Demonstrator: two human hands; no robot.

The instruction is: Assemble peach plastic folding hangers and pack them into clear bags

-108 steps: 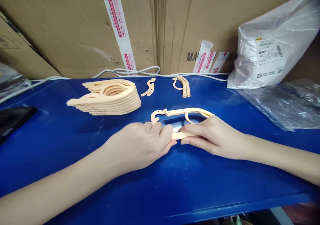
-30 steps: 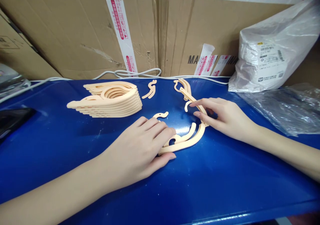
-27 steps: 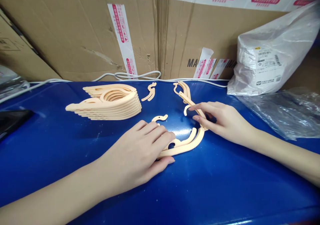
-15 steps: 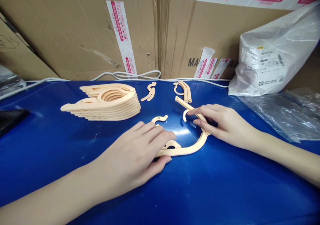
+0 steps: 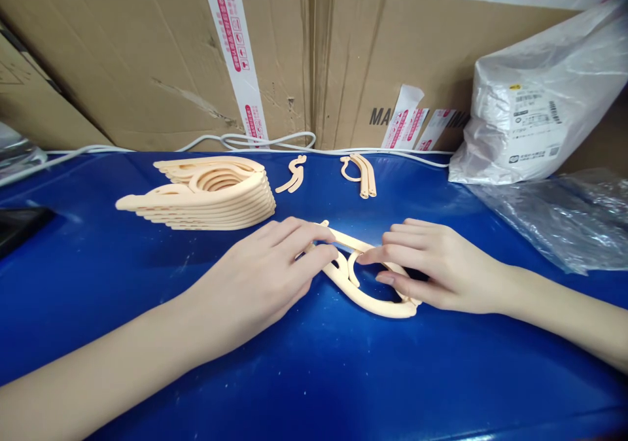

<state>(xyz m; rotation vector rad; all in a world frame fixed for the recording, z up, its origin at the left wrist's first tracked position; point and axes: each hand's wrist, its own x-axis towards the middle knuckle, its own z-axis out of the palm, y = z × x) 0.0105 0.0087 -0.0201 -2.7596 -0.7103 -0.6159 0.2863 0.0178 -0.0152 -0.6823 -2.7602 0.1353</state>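
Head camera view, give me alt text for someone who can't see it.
A person's left hand and right hand touch a cream-coloured hanger on a blue table. Farther back lie a stack of similar hangers and some loose pieces; cardboard boxes stand behind, with a white plastic bag at the right.

One jointed hanger [image 5: 366, 298], pale cream with a smooth finish, lies on the blue tabletop [image 5: 314, 382]. Near bar [image 5: 385, 307] bows outward; far bar [image 5: 356, 241] runs straighter; both meet at the right-hand end. A curved inner piece [image 5: 350, 271] sits between them. Left-hand portion partly hidden; joint condition there cannot be determined.
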